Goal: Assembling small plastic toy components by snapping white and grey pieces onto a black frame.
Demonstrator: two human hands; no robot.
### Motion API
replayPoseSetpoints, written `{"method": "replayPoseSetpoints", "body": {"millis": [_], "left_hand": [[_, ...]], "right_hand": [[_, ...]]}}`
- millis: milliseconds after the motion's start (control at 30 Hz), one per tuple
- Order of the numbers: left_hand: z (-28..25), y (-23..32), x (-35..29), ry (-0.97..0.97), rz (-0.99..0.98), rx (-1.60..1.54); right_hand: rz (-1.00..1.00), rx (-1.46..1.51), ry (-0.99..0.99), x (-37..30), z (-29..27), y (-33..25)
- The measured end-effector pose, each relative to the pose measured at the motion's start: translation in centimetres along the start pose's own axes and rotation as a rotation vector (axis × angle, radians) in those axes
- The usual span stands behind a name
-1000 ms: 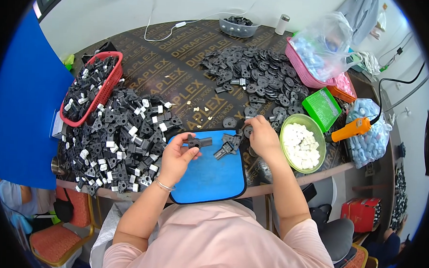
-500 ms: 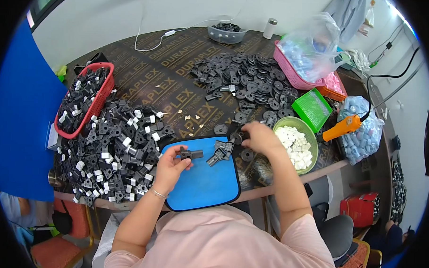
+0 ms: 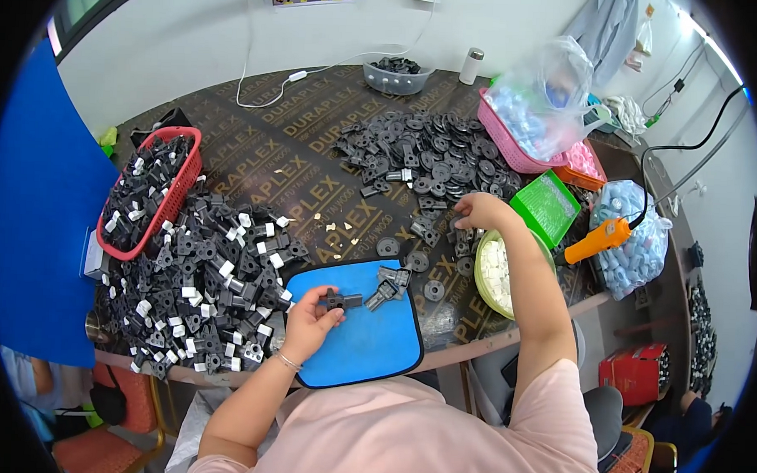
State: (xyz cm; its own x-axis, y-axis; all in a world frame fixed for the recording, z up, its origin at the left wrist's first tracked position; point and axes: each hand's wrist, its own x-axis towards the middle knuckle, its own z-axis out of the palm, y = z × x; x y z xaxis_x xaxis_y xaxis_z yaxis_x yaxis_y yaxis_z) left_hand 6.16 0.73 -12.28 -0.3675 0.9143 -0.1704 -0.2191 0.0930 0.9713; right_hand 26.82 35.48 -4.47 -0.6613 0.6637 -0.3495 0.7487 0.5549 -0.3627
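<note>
My left hand [image 3: 309, 324] is closed on a dark grey plastic part [image 3: 343, 301] with a short bar sticking out, held over the blue mat [image 3: 354, 348]. A joined pair of grey plastic pieces [image 3: 387, 287] lies on the mat, to the right of that part. My right hand [image 3: 489, 212] reaches past the green bowl [image 3: 479, 282] of white pieces. Its fingers are bent together at the near edge of the dark parts; whatever they grip is hidden. Several loose black discs [image 3: 417, 260] lie between the mat and the bowl.
At left, a large heap of black-and-white parts [image 3: 218, 285] lies beside a red basket [image 3: 183, 175]. Black discs [image 3: 448, 155] are piled farther back. At right are a green tray [image 3: 546, 205], a pink basket [image 3: 503, 141], an orange tool [image 3: 599, 240] and a bag of blue pieces [image 3: 632, 254].
My right hand has moved away from the discs by the mat, farther back and to the right. The left hand still holds its part over the mat. The view has tilted slightly upward.
</note>
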Motion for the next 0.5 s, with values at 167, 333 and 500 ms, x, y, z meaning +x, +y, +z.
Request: {"method": "replayPoseSetpoints", "body": {"millis": [167,333,500], "left_hand": [[0.0,0.1,-0.2,0.009,0.024,0.001],[-0.1,-0.2,0.2,-0.058,-0.029,-0.018],[-0.8,-0.1,-0.5,-0.047,0.012,-0.077]], "right_hand": [[0.01,-0.094,0.329,1.8,0.6,-1.5],[-0.096,-0.18,0.153,2.4,1.9,-2.1],[-0.044,-0.12,0.422,-5.6,-3.6,-5.4]]}}
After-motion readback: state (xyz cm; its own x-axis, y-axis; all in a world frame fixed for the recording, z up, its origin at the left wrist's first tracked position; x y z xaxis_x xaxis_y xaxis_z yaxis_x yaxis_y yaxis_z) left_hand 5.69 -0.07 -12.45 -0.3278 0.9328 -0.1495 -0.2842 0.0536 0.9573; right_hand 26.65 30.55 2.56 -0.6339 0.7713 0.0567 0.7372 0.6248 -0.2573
